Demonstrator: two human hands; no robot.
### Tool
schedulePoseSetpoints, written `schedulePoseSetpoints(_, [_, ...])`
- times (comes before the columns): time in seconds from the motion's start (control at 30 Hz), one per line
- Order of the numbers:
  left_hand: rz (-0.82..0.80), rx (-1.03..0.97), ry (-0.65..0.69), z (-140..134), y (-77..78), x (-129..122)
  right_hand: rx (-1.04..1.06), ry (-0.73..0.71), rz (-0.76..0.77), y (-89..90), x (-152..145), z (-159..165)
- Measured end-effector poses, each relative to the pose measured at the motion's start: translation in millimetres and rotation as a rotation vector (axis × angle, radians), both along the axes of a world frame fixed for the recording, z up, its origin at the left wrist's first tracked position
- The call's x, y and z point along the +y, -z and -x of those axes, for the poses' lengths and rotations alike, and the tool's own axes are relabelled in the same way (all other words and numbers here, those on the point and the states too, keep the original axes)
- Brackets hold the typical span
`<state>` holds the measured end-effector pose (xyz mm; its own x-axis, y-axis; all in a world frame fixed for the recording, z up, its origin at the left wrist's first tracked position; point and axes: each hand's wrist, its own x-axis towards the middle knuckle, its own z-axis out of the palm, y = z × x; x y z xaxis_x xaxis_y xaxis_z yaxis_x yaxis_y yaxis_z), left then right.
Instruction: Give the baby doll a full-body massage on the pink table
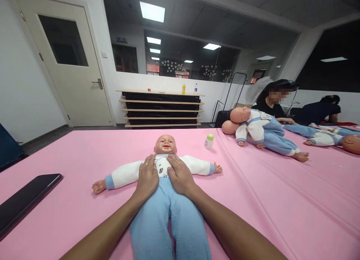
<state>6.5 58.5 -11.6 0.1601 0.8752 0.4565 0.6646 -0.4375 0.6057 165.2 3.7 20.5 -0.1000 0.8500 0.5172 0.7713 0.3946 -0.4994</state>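
Note:
A baby doll (165, 207) in a white top and light blue trousers lies on its back, head away from me and arms spread wide. My left hand (148, 176) rests flat on the left side of its chest, fingers stretched toward the shoulder. On the other side of the chest lies my right hand (180, 174), also flat with fingers extended. Between the two hands a printed face on the top shows. Beyond the doll's arm at the right stands a small white bottle (209, 142) with a green cap.
Pink sheeting (242, 215) covers the table. A black phone (28, 198) lies at the left. More dolls (264, 130) are piled at the right, near a person (271, 99) in dark clothes; another person (317, 112) is farther back. A low shelf (163, 106) stands by the wall.

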Motion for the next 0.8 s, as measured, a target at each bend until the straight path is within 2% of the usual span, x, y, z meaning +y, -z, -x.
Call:
schedulePoseSetpoints(0.2, [-0.014,0.116,-0.018,-0.6,6.8,4.8,-0.025,0.205,0.066,9.5,1.4,-0.7])
schedulePoseSetpoints(0.37, [-0.059,0.27,-0.059,11.2,1.3,3.2,-0.109,0.269,0.088,9.2,0.5,-12.1])
schedulePoseSetpoints(0.6, [-0.07,0.647,0.034,82.3,-11.8,-4.8,-0.439,0.323,0.112,5.4,-16.6,-72.9])
schedulePoseSetpoints(0.7, [-0.019,0.694,0.074,110.6,-20.3,-6.7,-0.475,0.24,0.135,1.9,-28.0,-97.2])
schedulePoseSetpoints(0.8, [0.054,0.653,0.056,136.0,-24.8,-7.0,-0.45,0.189,0.237,-3.1,-36.7,-119.2])
